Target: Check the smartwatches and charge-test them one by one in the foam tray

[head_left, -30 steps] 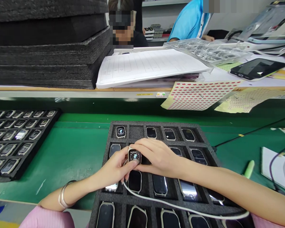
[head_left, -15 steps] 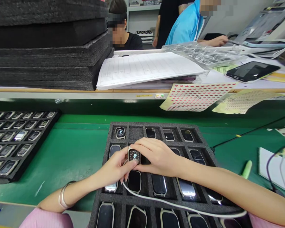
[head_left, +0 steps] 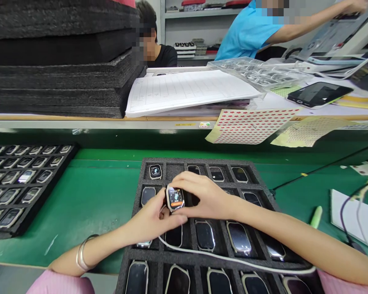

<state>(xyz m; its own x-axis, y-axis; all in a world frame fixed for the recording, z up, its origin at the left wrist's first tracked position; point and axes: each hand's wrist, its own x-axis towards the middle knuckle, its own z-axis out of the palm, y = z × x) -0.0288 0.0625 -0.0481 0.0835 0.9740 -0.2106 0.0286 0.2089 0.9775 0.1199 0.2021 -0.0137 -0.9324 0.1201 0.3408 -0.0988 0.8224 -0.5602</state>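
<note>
Both hands meet over a black foam tray [head_left: 257,175] full of smartwatch bodies. My right hand [head_left: 205,196] pinches a lit smartwatch [head_left: 175,198] from the right, its screen showing an orange bar. My left hand [head_left: 153,220] closes on the same watch from below and left. A white cable [head_left: 233,260] runs from under the watch across the tray toward the right. Another lit watch [head_left: 155,171] sits in the tray's far left pocket; the pocket next to it looks empty.
A second foam tray [head_left: 21,179] of watches lies left on the green belt. A raised shelf carries stacked black foam sheets [head_left: 61,65], a paper form [head_left: 190,87], red sticker sheets [head_left: 254,124] and a tablet [head_left: 319,93]. Two people work behind. A green pen [head_left: 315,216] lies right.
The watch has been lifted slightly and tilted; its screen now shows an orange bar. The view shifted a little, and the person in blue reached an arm out to the right.
</note>
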